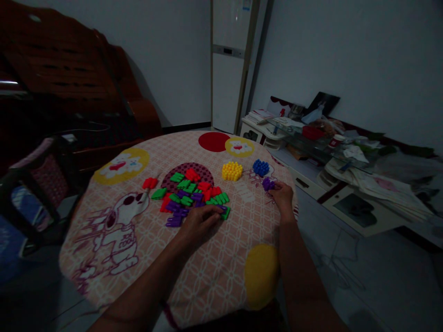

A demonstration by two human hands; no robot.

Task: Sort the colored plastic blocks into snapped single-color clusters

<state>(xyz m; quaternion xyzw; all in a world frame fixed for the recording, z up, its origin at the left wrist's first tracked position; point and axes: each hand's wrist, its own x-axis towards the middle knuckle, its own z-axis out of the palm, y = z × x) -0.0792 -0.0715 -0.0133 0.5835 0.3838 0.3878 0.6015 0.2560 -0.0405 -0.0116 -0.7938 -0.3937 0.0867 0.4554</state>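
My left hand (201, 222) reaches over the front of a loose pile of small plastic pieces with finger-like prongs. Its fingertips pinch together at a purple plastic piece (221, 208), mostly hidden, beside a green piece (226, 213). At the table's right side, my right hand (282, 196) has thumb and fingers closed on a purple plastic piece (268, 184), in a small purple cluster. Just behind it stands a tight blue cluster (260, 167), prongs up. A yellow cluster (232, 171) stands left of that. Red pieces (193, 174) and green pieces (187, 186) lie mixed with purple ones (174, 221).
The round table wears a patterned cloth (221, 267). Beyond its right edge runs a low cabinet (308, 180) heaped with papers, bags and a cup (336, 141). A wooden bench (65, 83) stands back left, a chair (38, 193) at the left, a white upright unit (228, 87) behind.
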